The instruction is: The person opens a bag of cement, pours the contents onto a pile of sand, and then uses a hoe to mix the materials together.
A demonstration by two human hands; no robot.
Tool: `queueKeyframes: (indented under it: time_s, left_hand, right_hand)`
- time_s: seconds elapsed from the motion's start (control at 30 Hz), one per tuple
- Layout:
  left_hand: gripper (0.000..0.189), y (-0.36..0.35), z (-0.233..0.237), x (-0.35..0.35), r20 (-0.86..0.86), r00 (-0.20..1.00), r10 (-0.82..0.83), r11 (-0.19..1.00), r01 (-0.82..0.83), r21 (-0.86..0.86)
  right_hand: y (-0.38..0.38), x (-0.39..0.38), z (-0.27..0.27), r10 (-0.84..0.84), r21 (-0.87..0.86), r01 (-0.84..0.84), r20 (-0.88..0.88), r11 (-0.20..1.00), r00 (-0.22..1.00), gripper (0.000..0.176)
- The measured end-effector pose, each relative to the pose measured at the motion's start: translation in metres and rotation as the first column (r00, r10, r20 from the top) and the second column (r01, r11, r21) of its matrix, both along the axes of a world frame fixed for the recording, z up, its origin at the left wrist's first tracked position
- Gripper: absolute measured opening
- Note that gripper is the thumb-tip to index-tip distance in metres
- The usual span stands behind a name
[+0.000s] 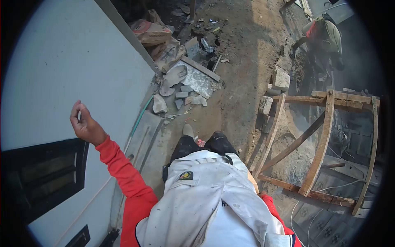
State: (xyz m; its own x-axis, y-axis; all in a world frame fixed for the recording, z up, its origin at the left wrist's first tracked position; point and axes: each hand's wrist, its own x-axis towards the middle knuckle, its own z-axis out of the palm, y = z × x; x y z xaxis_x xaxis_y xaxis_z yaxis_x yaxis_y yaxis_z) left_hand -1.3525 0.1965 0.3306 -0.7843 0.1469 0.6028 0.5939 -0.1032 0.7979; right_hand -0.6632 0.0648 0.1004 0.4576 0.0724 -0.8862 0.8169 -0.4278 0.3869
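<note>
Grey, smooth wall [61, 61] fills the upper left of the frame. The left hand [85, 123] is raised against it at left centre, just above the dark window [41, 173] in the lower left. The hand is curled nearly shut, pinching a small pale stick [79, 116] between thumb and fingertips; whether that is a pencil, a chalk or a nail is too small to tell. The stick stands roughly upright close to the wall, and I cannot tell whether its tip touches the surface. By the look of it, the step in hand is setting a mark on the wall beside the window. Carrying it on would call for a steady wrist, the tip pressed squarely to the plaster, and care for balance, since the view drops steeply to the ground. The right hand is out of sight: only its red sleeve [271, 202] shows at lower centre-right beside the white vest [205, 193]. A wooden frame [325, 123] stands at right, a cement bag [150, 31] lies among rubble at top centre, and another person [325, 37] works at upper right.
</note>
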Motion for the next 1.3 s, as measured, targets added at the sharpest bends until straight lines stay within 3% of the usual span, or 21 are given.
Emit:
queueKeyframes:
  time_s: [0.07, 0.13, 0.17, 0.23, 0.27, 0.3, 0.33, 0.37, 0.43, 0.53, 0.73, 0.8, 0.9, 0.97, 1.03, 1.1, 1.23, 1.3]
  left_hand:
    - [0.010, 0.034, 0.033, -0.027, -0.202, 0.979, 0.010, 1.000, -0.008, 0.010]
    - [0.014, 0.067, 0.060, -0.053, -0.408, 0.911, 0.051, 0.999, -0.053, 0.006]
    - [0.014, 0.085, 0.071, -0.068, -0.411, 0.910, 0.053, 0.999, -0.053, 0.012]
    - [0.027, 0.117, 0.086, -0.093, -0.716, 0.686, 0.128, 0.982, -0.188, -0.005]
    - [0.027, 0.129, 0.093, -0.103, -0.715, 0.687, 0.129, 0.982, -0.189, -0.004]
    - [0.032, 0.143, 0.099, -0.113, -0.788, 0.599, 0.140, 0.976, -0.217, 0.008]
    - [0.038, 0.156, 0.104, -0.122, -0.852, 0.501, 0.150, 0.969, -0.247, 0.025]
    - [0.038, 0.168, 0.106, -0.133, -0.853, 0.496, 0.160, 0.965, -0.262, 0.029]
    - [0.050, 0.186, 0.112, -0.154, -0.921, 0.355, 0.163, 0.947, -0.317, 0.046]
    - [0.057, 0.213, 0.125, -0.172, -0.956, 0.235, 0.175, 0.902, -0.427, 0.060]
    - [0.060, 0.248, 0.136, -0.212, -0.948, 0.195, 0.250, 0.764, -0.642, 0.070]
    - [0.059, 0.252, 0.134, -0.220, -0.960, 0.100, 0.263, 0.655, -0.748, 0.102]
    - [0.060, 0.250, 0.133, -0.226, -0.961, 0.101, 0.256, 0.627, -0.774, 0.086]
    - [0.057, 0.253, 0.133, -0.226, -0.965, 0.077, 0.249, 0.590, -0.802, 0.088]
    - [0.053, 0.255, 0.133, -0.224, -0.961, 0.074, 0.265, 0.563, -0.822, 0.091]
    - [0.051, 0.254, 0.132, -0.224, -0.962, 0.059, 0.268, 0.531, -0.842, 0.096]
    - [0.048, 0.252, 0.131, -0.227, -0.960, 0.056, 0.276, 0.503, -0.859, 0.094]
    - [0.048, 0.250, 0.131, -0.227, -0.956, 0.060, 0.286, 0.511, -0.854, 0.099]
  right_hand:
    - [0.054, -0.053, 0.025, 0.031, 0.206, -0.039, 0.042, 0.978, 0.999, 0.034]
    - [0.086, -0.055, -0.018, 0.091, 0.455, -0.123, 0.091, 0.882, 0.992, 0.026]
    - [0.100, -0.046, -0.049, 0.108, 0.603, -0.166, 0.132, 0.780, 0.985, 0.023]
    - [0.167, -0.069, -0.058, 0.155, 0.640, -0.188, 0.108, 0.745, 0.982, 0.026]
    - [0.202, -0.084, -0.057, 0.194, 0.678, -0.211, 0.102, 0.704, 0.976, 0.026]
    - [0.236, -0.097, -0.057, 0.235, 0.716, -0.231, 0.097, 0.658, 0.967, 0.026]
    - [0.268, -0.102, -0.070, 0.305, 0.819, -0.251, 0.098, 0.517, 0.947, 0.026]
    - [0.303, -0.116, -0.076, 0.379, 0.897, -0.255, 0.109, 0.361, 0.919, 0.027]
    - [0.387, -0.157, -0.067, 0.454, 0.937, -0.143, -0.019, 0.320, 0.891, 0.031]
    - [0.513, -0.237, -0.055, 0.638, 0.968, -0.131, -0.036, 0.213, 0.769, 0.034]
    - [0.721, -0.435, 0.021, 0.889, 0.996, 0.048, -0.092, 0.079, 0.449, 0.034]
    - [0.759, -0.503, 0.066, 0.920, 0.995, 0.092, -0.082, 0.051, 0.382, 0.035]
    - [0.793, -0.595, 0.120, 0.963, 0.974, 0.228, -0.079, 0.020, 0.257, 0.035]
    - [0.814, -0.654, 0.127, 0.994, 0.944, 0.321, 0.049, -0.077, 0.094, 0.037]
    - [0.825, -0.715, 0.134, 0.999, 0.954, 0.298, 0.037, -0.044, 0.029, 0.039]
    - [0.826, -0.774, 0.141, 0.995, 0.976, 0.197, 0.080, -0.090, 0.057, 0.040]
    - [0.838, -0.835, 0.100, 0.978, 0.965, 0.177, 0.178, -0.195, 0.108, 0.045]
    - [0.825, -0.824, 0.079, 0.963, 0.917, 0.336, 0.140, -0.214, 0.231, 0.047]
